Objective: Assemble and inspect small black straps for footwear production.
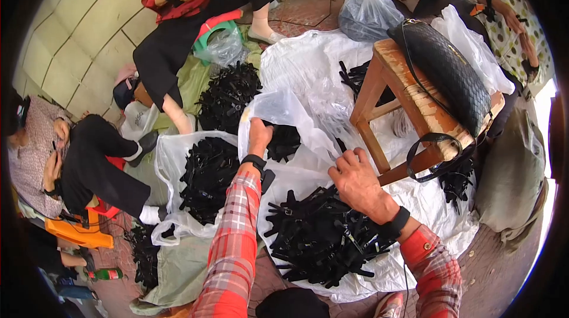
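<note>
My left hand [259, 138] is closed on the raised edge of a translucent plastic bag [278, 109]. The plastic stretches across to my right hand [360, 181], whose fingers are pinched at its other side, beside the wooden stool. A small black piece shows just above those fingertips; I cannot tell whether they touch it. Beneath the bag lie some black strap-like pieces [283, 143]. Closest to me, below my right hand, a large heap of black straps with small buckles [326, 238] spreads over white sheeting [415, 259].
A worn wooden stool [394, 69] bearing a black woven handbag [444, 75] stands close on the right. More black heaps [207, 179] lie left and ahead. Co-workers sit at the far left, left and far right, handling small black pieces. A full sack [512, 170] leans at right.
</note>
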Demonstrator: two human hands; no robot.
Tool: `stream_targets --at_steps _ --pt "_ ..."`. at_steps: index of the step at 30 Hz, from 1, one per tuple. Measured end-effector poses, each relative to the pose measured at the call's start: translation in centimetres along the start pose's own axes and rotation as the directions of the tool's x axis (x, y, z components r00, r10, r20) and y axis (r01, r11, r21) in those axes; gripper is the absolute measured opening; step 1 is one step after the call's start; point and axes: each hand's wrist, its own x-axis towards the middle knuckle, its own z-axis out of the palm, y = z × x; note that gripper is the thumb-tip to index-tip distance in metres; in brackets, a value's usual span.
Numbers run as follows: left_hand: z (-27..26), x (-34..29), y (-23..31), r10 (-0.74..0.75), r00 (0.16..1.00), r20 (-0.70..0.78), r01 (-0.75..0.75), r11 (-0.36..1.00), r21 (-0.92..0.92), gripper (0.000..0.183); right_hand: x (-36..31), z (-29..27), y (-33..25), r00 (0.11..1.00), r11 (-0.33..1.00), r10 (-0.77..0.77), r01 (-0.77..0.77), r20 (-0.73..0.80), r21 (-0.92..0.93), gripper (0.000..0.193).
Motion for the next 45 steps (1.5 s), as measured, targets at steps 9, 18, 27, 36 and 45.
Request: stream_targets --at_steps 9,18,27,36,45 --pt "2.9 -4.1 3.7 -0.012 0.963 0.268 -0.113 0.888 0.445 0.078 -1.1 0.1 -0.7 0.999 0.998 -0.023 0.021 0.039 0.054 0.015" --pt "-2.4 1.7 2.4 0.332 0.941 0.059 -0.337 0.921 0.195 0.032 -1.0 -1.4 0.0 0.999 1.000 -0.019 0.018 -0.036 -0.014 0.010" --pt "-6.2 1.6 3.8 0.074 0.977 0.201 -0.097 0.989 0.109 0.025 -0.4 -1.4 -1.9 0.999 1.000 -0.016 0.015 -0.050 -0.024 0.012" --pt "-9.8 -5.9 5.3 -0.150 0.803 0.577 0.552 0.552 -0.625 0.023 -1.8 0.5 -3.0 0.995 0.999 0.001 0.003 0.100 -0.037 0.015" --pt "-14.3 -14.5 5.2 0.028 0.848 0.530 0.518 0.170 -0.838 0.024 0.8 -2.4 -5.1 0.916 0.982 0.056 0.022 -0.397 0.190 0.043"
